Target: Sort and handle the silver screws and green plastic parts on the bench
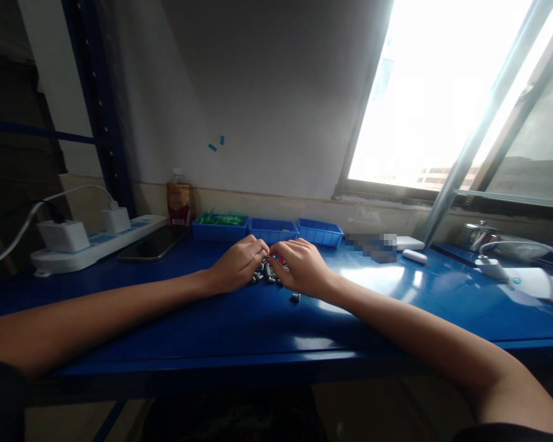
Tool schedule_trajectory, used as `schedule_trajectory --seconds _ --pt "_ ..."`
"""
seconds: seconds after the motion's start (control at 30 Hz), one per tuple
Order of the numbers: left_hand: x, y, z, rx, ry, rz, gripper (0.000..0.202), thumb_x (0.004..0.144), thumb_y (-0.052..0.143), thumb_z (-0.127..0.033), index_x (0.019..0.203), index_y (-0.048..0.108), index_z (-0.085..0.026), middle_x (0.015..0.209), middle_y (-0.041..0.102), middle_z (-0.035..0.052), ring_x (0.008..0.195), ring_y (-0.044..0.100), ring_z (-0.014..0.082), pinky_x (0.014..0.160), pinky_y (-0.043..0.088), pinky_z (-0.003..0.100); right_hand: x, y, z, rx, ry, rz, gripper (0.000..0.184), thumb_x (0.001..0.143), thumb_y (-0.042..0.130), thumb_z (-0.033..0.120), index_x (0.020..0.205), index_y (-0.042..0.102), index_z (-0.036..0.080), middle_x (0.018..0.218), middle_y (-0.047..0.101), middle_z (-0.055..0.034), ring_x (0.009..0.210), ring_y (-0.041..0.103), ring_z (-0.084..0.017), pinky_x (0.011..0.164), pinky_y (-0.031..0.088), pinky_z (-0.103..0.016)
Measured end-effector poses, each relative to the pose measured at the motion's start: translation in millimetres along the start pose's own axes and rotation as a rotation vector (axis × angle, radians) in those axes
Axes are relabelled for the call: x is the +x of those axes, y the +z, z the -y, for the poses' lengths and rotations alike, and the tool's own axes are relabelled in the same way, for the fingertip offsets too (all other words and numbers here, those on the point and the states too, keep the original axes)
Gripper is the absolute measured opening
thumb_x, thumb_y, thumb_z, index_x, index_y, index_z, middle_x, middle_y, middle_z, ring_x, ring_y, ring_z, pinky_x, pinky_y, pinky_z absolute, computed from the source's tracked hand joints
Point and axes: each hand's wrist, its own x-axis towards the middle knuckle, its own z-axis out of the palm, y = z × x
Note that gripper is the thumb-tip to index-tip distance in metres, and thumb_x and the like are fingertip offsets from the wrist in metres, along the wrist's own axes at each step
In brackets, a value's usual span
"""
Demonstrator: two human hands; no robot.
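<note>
My left hand point(240, 264) and my right hand point(301, 265) meet over a small heap of metal parts point(269, 274) on the blue table. Both hands are closed, with fingertips pinched together and touching or nearly so. Whatever sits between the fingers is too small and too covered to name. The parts in the heap look like short silvery and dark cylinders. One loose metal piece point(295, 297) lies apart, just in front of my right hand. Some of the heap is hidden behind the fingers.
Behind my hands stand three blue bins, the left bin point(219, 232) holding green pieces. A drink bottle point(180, 199), a phone point(154, 243) and a power strip point(105, 239) are at left. A white adapter point(529, 283) and a lidded metal pot point(482, 236) stand at right.
</note>
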Motion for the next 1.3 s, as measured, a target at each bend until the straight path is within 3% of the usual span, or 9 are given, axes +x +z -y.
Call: schedule_trajectory --seconds 0.13,0.23,0.43,0.57,0.67,0.83,1.0,1.13,1.3 --pt "2 -2.0 1 -0.005 -0.122 0.009 0.029 0.094 0.039 -0.039 0.099 0.058 -0.018 0.08 0.059 0.0024 0.075 0.056 0.0168 0.07 0.044 0.029 4 1 -13 -0.018 0.021 -0.084 0.018 0.089 0.045 0.025 0.089 0.061 0.017 0.074 0.067 -0.0036 0.068 0.06 -0.014 0.069 0.034 -0.026" --pt "4 -8.4 4 0.009 -0.178 0.042 0.03 0.089 0.047 -0.04 0.106 0.057 -0.018 0.078 0.059 0.0015 0.072 0.056 0.0166 0.065 0.043 0.028 9 -2 -48 -0.111 0.124 -0.187 0.022 0.09 0.044 0.029 0.094 0.063 0.017 0.073 0.067 -0.0037 0.066 0.059 -0.014 0.07 0.035 -0.027" --pt "6 -26.9 0 0.17 -0.118 0.224 0.022 0.088 0.045 -0.032 0.096 0.06 -0.019 0.091 0.062 0.0042 0.083 0.056 0.0188 0.073 0.043 0.029 -6 -14 -150 -0.3 0.772 -0.184 0.024 0.087 0.049 0.034 0.097 0.065 0.02 0.079 0.068 -0.0068 0.073 0.062 -0.022 0.063 0.035 -0.027" --pt "1 -35.9 -7 0.217 -0.141 0.285 0.024 0.089 0.043 -0.033 0.102 0.059 -0.019 0.097 0.062 0.0044 0.09 0.056 0.0198 0.078 0.043 0.03 -23 -18 -186 -0.396 0.867 -0.168 0.026 0.087 0.048 0.035 0.101 0.064 0.021 0.08 0.068 -0.008 0.078 0.062 -0.024 0.066 0.037 -0.028" --pt "-3 -35.3 -8 0.216 -0.179 0.294 0.025 0.09 0.043 -0.035 0.103 0.058 -0.019 0.097 0.062 0.0045 0.091 0.055 0.0208 0.079 0.042 0.031 -28 -13 -192 -0.42 0.83 -0.162 0.029 0.091 0.043 0.036 0.108 0.062 0.023 0.083 0.067 -0.0066 0.08 0.061 -0.024 0.068 0.038 -0.029" --pt "-7 -18.9 -4 0.159 -0.18 0.331 0.03 0.092 0.04 -0.037 0.107 0.058 -0.018 0.107 0.059 0.0075 0.099 0.053 0.0223 0.086 0.042 0.034 -36 6 -189 -0.385 0.794 0.155 0.038 0.094 0.036 0.048 0.109 0.064 0.026 0.106 0.06 -0.0093 0.088 0.06 -0.023 0.07 0.041 -0.031" --pt "-9 -10.7 3 0.154 -0.209 0.307 0.035 0.093 0.041 -0.042 0.114 0.055 -0.019 0.115 0.056 0.009 0.11 0.046 0.0247 0.092 0.04 0.038 -34 14 -179 -0.425 0.67 0.204 0.047 0.094 0.033 0.053 0.107 0.065 0.021 0.116 0.054 -0.0147 0.111 0.05 -0.028 0.081 0.043 -0.035" --pt "-10 -9.4 8 0.131 -0.212 0.345 0.036 0.094 0.038 -0.044 0.115 0.054 -0.02 0.117 0.055 0.008 0.112 0.045 0.0239 0.095 0.038 0.039 -27 14 -177 -0.307 0.585 0.377 0.046 0.095 0.033 0.052 0.114 0.059 0.019 0.106 0.063 -0.0123 0.102 0.057 -0.025 0.082 0.041 -0.031" --pt "-9 -9.3 9 0.105 -0.243 0.384 0.036 0.094 0.037 -0.044 0.118 0.052 -0.021 0.119 0.053 0.0076 0.111 0.047 0.0229 0.094 0.039 0.037 -31 5 -186 -0.276 0.623 0.424 0.051 0.098 0.02 0.047 0.094 0.063 0.02 0.09 0.068 -0.0097 0.088 0.063 -0.024 0.071 0.041 -0.028"
